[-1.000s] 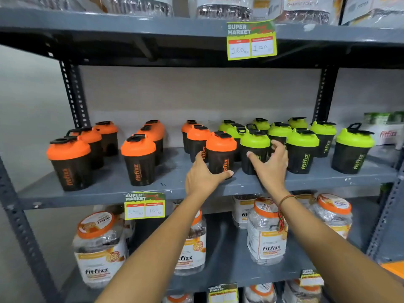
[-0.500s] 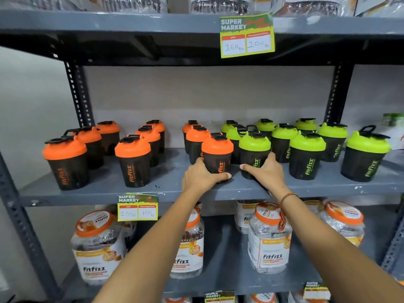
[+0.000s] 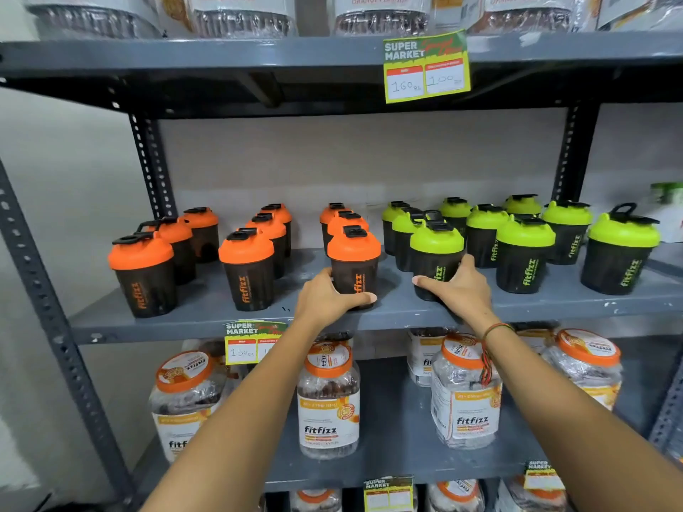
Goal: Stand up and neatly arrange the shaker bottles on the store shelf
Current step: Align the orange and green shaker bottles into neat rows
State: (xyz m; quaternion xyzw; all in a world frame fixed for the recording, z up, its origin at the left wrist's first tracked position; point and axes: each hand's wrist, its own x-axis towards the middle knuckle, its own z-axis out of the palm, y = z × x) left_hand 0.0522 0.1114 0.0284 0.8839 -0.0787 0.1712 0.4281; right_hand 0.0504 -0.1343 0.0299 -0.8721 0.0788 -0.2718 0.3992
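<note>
At the front edge of the grey middle shelf (image 3: 207, 308), the left hand (image 3: 325, 299) wraps the base of an orange-lidded shaker bottle (image 3: 354, 266), thumb across its front, the other fingers hidden behind it. Just beside it, the right hand (image 3: 460, 290) closes round the foot of a green-lidded shaker bottle (image 3: 436, 253), covering its lower part. Both bottles stand upright. A price tag (image 3: 245, 343) below is partly cut off by the left forearm. Behind, orange-lidded bottles (image 3: 247, 267) stand in rows to the left and green-lidded bottles (image 3: 525, 253) to the right; the rear ones overlap, so their count is probably unclear. Jars (image 3: 329, 397) fill the lower shelf.
</note>
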